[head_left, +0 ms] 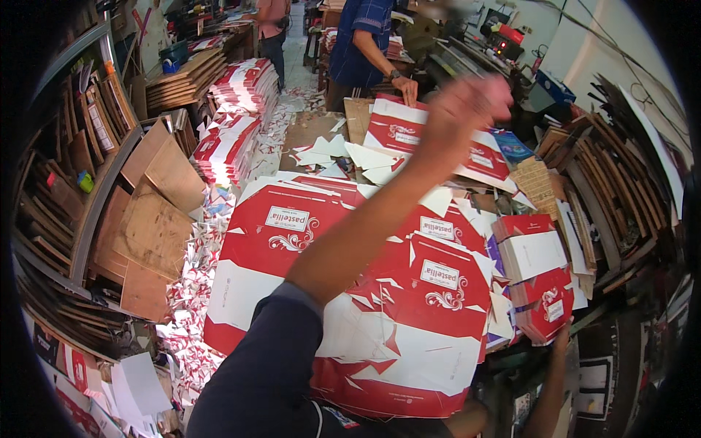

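My left arm reaches across the middle toward the far right. At its end my left hand (473,106) is smeared by motion above a far stack of red-and-white carton sheets (394,131); its fingers cannot be made out. Low on the right, my right hand (564,334) is at the lower corner of a stack of folded red-and-white cartons (537,255), its fingers mostly hidden. Large printed red-and-white carton sheets (248,255) lie spread beneath my left arm, with torn white and red offcuts (365,328) on top.
Across from me, a person in a blue shirt (365,44) has a hand (407,89) at the far stack. Tall piles of printed sheets (234,139) stand at the back left. Paper scraps (191,292) cover the floor there. Wooden boards (157,219) lean at left; racked boards (606,175) line the right.
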A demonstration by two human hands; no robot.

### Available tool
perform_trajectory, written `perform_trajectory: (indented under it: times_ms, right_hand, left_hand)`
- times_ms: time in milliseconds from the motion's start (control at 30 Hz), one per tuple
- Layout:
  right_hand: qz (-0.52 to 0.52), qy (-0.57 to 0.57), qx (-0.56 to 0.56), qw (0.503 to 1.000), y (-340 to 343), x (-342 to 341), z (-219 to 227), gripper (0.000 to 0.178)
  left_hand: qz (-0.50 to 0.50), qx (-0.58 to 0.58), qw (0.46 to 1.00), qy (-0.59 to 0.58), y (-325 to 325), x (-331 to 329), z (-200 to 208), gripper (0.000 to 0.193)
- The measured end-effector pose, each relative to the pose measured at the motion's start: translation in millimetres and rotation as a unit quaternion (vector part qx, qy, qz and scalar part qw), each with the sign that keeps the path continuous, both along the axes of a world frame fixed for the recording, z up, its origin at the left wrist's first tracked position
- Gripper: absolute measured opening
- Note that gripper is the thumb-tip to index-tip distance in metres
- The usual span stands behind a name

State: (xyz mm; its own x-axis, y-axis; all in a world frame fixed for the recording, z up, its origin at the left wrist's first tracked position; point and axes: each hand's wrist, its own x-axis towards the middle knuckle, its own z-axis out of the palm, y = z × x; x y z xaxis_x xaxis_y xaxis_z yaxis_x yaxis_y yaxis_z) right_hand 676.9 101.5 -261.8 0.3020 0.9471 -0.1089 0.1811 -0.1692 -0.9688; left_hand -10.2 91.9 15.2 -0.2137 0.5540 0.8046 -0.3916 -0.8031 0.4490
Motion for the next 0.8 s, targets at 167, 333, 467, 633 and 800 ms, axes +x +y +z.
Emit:
perform_trajectory:
  times_ms: [167, 333, 467, 633, 800]
  right_hand:
    - [-0.184, -0.401, 0.109, 0.891, -12, -50, 37, 0.081]
    - [-0.140, -0.580, 0.269, 0.756, -33, -86, 65, 0.066]
    - [-0.076, -0.618, 0.351, 0.699, -40, -142, 98, 0.055]
    - [0.166, -0.337, 0.360, 0.854, -56, -291, 147, 0.031]
    - [0.341, -0.209, 0.205, 0.893, -82, -476, 140, 0.033]
  left_hand:
    - [0.128, 0.165, 0.975, -0.079, -134, -98, 70, 0.045]
    - [0.350, 0.103, 0.931, 0.000, -211, -183, 61, 0.039]
    - [0.523, -0.191, 0.828, 0.068, -273, -250, -13, 0.041]
    - [0.502, -0.498, 0.693, 0.140, -337, -320, -194, 0.070]
    - [0.327, -0.607, 0.718, 0.093, -329, -273, -237, 0.091]
